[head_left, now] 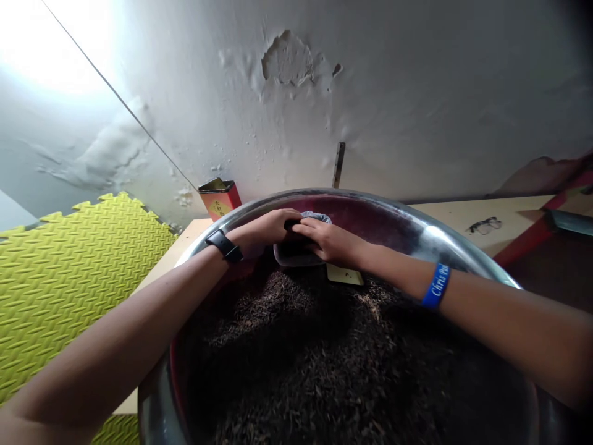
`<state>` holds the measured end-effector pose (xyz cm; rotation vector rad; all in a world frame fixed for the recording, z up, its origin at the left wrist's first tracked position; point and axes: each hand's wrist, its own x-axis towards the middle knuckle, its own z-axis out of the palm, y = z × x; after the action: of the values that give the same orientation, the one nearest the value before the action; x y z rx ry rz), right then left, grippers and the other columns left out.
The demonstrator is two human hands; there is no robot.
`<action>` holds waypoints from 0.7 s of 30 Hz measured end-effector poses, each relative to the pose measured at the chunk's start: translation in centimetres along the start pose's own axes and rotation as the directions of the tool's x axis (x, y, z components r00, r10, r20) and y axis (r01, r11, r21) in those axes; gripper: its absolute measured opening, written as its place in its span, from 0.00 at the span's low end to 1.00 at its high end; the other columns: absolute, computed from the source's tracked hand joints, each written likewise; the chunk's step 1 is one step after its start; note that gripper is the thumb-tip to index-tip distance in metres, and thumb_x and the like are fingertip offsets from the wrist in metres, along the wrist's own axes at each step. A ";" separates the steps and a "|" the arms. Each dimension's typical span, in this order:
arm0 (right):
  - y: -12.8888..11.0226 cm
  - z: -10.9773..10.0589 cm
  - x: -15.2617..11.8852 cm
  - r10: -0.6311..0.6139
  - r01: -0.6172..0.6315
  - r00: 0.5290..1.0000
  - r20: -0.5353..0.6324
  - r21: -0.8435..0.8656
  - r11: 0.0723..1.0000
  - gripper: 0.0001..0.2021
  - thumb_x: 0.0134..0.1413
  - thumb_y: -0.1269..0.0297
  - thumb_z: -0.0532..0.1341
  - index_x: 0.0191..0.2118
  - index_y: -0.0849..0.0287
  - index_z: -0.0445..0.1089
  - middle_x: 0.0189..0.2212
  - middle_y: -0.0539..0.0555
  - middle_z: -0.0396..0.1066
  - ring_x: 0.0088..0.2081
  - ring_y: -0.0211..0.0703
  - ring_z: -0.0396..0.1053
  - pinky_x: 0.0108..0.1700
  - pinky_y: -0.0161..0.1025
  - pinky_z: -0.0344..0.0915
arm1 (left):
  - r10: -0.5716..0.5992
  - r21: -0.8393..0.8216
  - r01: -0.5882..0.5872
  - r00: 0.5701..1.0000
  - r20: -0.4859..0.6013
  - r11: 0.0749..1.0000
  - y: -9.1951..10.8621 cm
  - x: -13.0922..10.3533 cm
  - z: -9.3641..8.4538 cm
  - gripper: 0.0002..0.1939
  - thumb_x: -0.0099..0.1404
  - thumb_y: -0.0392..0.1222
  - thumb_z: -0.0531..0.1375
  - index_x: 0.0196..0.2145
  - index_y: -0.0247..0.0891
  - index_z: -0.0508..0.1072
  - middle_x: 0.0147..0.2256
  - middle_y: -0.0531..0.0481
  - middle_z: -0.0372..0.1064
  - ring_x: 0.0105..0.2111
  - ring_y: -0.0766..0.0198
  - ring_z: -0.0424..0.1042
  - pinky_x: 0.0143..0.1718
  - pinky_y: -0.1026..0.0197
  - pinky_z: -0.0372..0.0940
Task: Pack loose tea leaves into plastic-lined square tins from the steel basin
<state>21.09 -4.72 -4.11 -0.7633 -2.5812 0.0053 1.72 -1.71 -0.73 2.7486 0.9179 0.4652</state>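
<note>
A large metal basin (435,238) holds loose dark tea leaves (296,389). Near its far rim lies a small dark container (301,259) with a crumpled pale plastic liner (315,217) at its opening. My left hand (278,226), with a black watch at the wrist, is closed at the container's left top edge. My right hand (331,240) is closed from the right, its fingers meeting the left ones over the opening. What the fingertips pinch is partly hidden. Beneath my right hand a flat yellowish piece (344,275) rests on the leaves.
Behind the basin on the left stands an open red tin (220,201). Eyeglasses (485,225) lie on the wooden table (445,213) at the right, near a red box (532,232). Yellow foam mats (74,272) are at the left. A peeling wall rises behind.
</note>
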 end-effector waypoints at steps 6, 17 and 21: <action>-0.7 -0.8 -0.1 -0.025 0.024 0.999 -0.032 -0.023 0.999 0.22 0.57 0.72 0.54 0.58 0.63 0.59 0.57 0.60 0.60 0.58 0.48 0.58 0.57 0.46 0.61 | 0.057 -0.019 -0.057 0.998 -0.012 0.998 -0.3 0.1 0.1 0.20 0.57 0.30 0.52 0.47 0.35 0.71 0.47 0.48 0.71 0.43 0.61 0.68 0.48 0.61 0.62; -5.9 -1.5 0.0 -0.067 0.057 0.998 0.000 0.518 0.853 0.16 0.56 0.59 0.60 0.47 0.63 0.69 0.40 0.54 0.73 0.40 0.39 0.70 0.45 0.36 0.66 | 0.022 -0.045 -0.022 1.000 0.006 0.999 0.0 0.0 -0.2 0.20 0.56 0.27 0.51 0.44 0.37 0.74 0.46 0.49 0.71 0.45 0.62 0.68 0.50 0.61 0.61; -8.3 0.8 -0.9 -0.249 -0.015 0.894 0.373 0.579 0.815 0.37 0.45 0.47 0.66 0.59 0.60 0.61 0.57 0.60 0.62 0.57 0.50 0.60 0.58 0.43 0.57 | 0.008 -0.060 -0.008 1.000 0.004 0.998 -0.5 0.0 0.0 0.20 0.58 0.28 0.51 0.44 0.40 0.74 0.47 0.51 0.70 0.45 0.65 0.68 0.49 0.63 0.61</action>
<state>17.17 -12.13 -4.13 -0.3896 -2.7855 0.9775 1.43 -1.38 -0.83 2.6995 0.8776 0.4806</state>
